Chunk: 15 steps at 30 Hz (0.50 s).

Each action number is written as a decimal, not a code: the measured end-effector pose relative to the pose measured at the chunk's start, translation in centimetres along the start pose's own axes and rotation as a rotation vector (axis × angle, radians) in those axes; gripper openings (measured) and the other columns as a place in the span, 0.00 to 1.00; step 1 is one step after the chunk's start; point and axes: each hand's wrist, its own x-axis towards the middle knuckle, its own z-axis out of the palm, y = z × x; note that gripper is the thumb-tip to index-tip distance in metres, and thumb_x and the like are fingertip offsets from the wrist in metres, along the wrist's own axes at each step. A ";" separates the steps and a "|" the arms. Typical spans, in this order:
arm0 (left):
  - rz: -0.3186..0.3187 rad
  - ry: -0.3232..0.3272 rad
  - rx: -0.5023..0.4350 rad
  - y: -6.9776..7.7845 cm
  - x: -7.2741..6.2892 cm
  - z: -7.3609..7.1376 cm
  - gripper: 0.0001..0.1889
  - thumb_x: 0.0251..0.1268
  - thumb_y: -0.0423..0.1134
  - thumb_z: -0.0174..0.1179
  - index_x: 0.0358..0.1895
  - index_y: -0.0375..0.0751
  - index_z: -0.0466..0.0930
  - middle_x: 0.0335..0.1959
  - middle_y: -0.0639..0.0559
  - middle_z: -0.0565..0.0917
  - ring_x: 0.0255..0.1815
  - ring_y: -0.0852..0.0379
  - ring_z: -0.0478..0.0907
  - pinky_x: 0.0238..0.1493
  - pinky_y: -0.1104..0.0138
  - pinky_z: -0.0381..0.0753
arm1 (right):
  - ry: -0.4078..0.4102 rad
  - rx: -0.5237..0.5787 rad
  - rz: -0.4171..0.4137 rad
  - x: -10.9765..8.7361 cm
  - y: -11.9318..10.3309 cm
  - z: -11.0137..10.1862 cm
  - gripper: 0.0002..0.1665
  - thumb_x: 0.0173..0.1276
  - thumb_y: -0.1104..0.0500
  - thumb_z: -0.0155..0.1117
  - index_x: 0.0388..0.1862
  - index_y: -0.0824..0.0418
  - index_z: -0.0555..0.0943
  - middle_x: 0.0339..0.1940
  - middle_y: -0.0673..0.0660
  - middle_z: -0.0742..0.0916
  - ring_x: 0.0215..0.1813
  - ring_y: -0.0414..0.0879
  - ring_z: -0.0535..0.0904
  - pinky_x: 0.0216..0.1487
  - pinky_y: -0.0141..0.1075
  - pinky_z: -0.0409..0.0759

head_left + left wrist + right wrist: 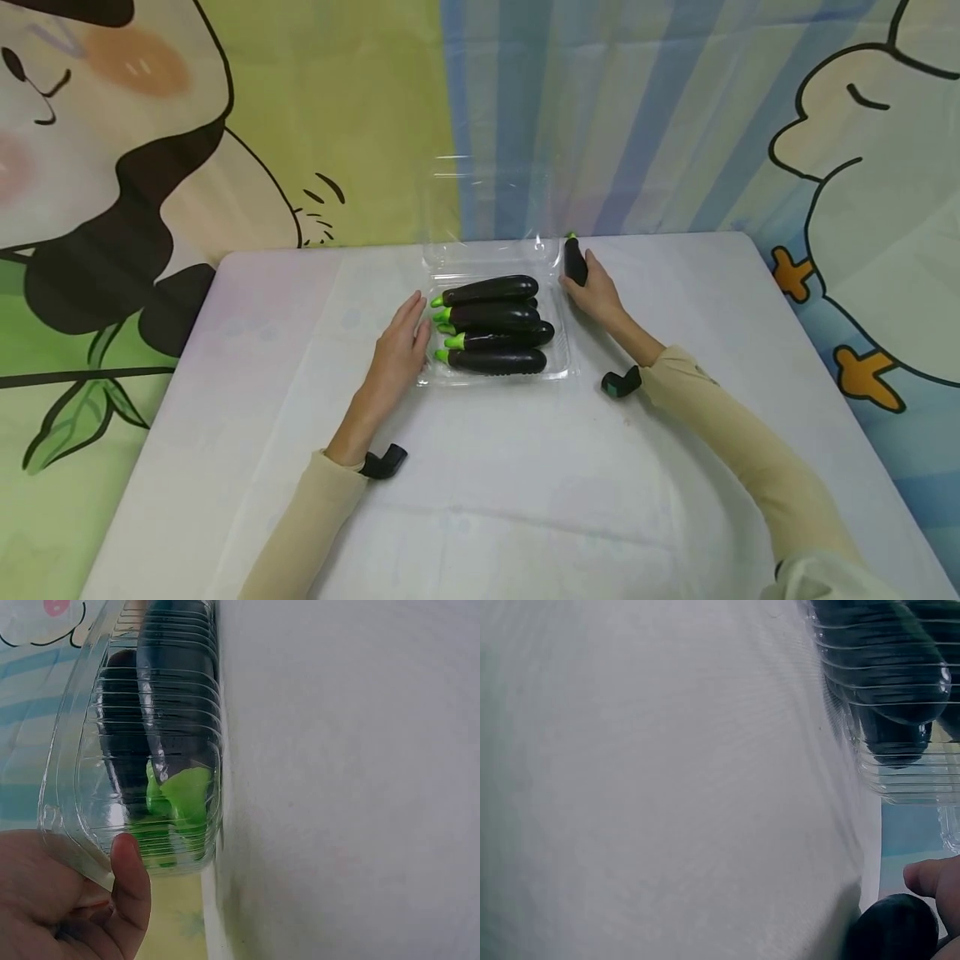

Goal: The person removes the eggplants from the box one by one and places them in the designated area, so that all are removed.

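Observation:
A clear plastic container lies on the table, its lid raised at the back. Inside it are several dark eggplants with green stems pointing left. Against the container's left side rests my left hand, fingers fairly straight; in the left wrist view its thumb is at the ribbed wall. To the right of the container, my right hand grips a separate eggplant, stem pointing away from me. Only the rounded end of that eggplant shows in the right wrist view.
A white cloth covers the table. Right behind the table's far edge hangs a printed cloth backdrop with cartoon figures. Black wrist devices show at the left cuff and the right cuff.

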 end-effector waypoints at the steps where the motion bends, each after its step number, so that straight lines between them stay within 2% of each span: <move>1: 0.005 0.000 0.002 0.1 0.0 0.0 0.26 0.77 0.41 0.45 0.74 0.37 0.59 0.78 0.48 0.58 0.54 0.50 0.80 0.53 0.56 0.81 | 0.004 -0.001 0.000 0.0 0.0 -0.1 0.48 0.73 0.50 0.53 0.78 0.71 0.42 0.78 0.70 0.55 0.79 0.62 0.52 0.78 0.51 0.53; 2: 0.008 0.001 0.004 0.1 0.1 0.0 0.26 0.77 0.41 0.46 0.74 0.37 0.59 0.77 0.47 0.58 0.60 0.48 0.77 0.58 0.54 0.79 | 0.007 -0.001 0.001 0.1 0.0 -0.1 0.48 0.73 0.50 0.53 0.78 0.71 0.42 0.78 0.70 0.56 0.79 0.62 0.52 0.78 0.50 0.53; 4: 0.011 -0.003 0.006 0.1 0.1 -0.1 0.26 0.77 0.41 0.45 0.74 0.37 0.59 0.77 0.47 0.58 0.60 0.47 0.77 0.59 0.53 0.78 | 0.011 -0.003 0.005 0.1 0.0 -0.2 0.48 0.73 0.49 0.53 0.78 0.70 0.42 0.78 0.70 0.56 0.79 0.61 0.53 0.78 0.50 0.54; 5: 0.010 -0.006 0.008 0.1 0.2 -0.1 0.26 0.77 0.41 0.45 0.74 0.36 0.59 0.77 0.47 0.58 0.57 0.49 0.79 0.57 0.55 0.79 | 0.011 -0.005 0.005 0.1 0.0 -0.3 0.48 0.73 0.49 0.53 0.78 0.70 0.42 0.78 0.70 0.56 0.79 0.61 0.53 0.78 0.50 0.54; 7: 0.005 -0.010 0.002 0.1 0.2 -0.1 0.27 0.77 0.41 0.45 0.74 0.37 0.58 0.78 0.47 0.58 0.44 0.51 0.83 0.48 0.58 0.82 | 0.003 -0.009 0.006 0.1 0.0 -0.5 0.49 0.73 0.48 0.53 0.78 0.69 0.42 0.79 0.69 0.55 0.79 0.61 0.52 0.78 0.50 0.53; 9: -0.001 -0.013 -0.004 0.1 0.1 -0.2 0.27 0.77 0.42 0.45 0.74 0.37 0.58 0.78 0.48 0.57 0.34 0.54 0.82 0.41 0.60 0.82 | -0.008 -0.021 0.001 0.0 -0.2 -0.9 0.50 0.72 0.47 0.53 0.78 0.68 0.41 0.79 0.69 0.54 0.79 0.61 0.51 0.78 0.51 0.53; 13: -0.008 -0.015 -0.005 0.0 0.1 -0.2 0.27 0.77 0.42 0.45 0.74 0.38 0.58 0.78 0.49 0.57 0.43 0.53 0.82 0.48 0.59 0.81 | 0.003 -0.064 -0.046 -0.5 -0.8 -1.8 0.52 0.71 0.46 0.56 0.79 0.67 0.40 0.79 0.69 0.53 0.80 0.63 0.49 0.79 0.53 0.49; 15: -0.009 -0.013 -0.014 0.0 0.1 -0.2 0.27 0.77 0.42 0.45 0.74 0.38 0.58 0.78 0.49 0.57 0.42 0.52 0.82 0.47 0.58 0.81 | 0.032 -0.098 -0.111 -1.0 -1.4 -2.2 0.52 0.70 0.47 0.57 0.79 0.67 0.41 0.79 0.69 0.53 0.80 0.63 0.48 0.79 0.55 0.46</move>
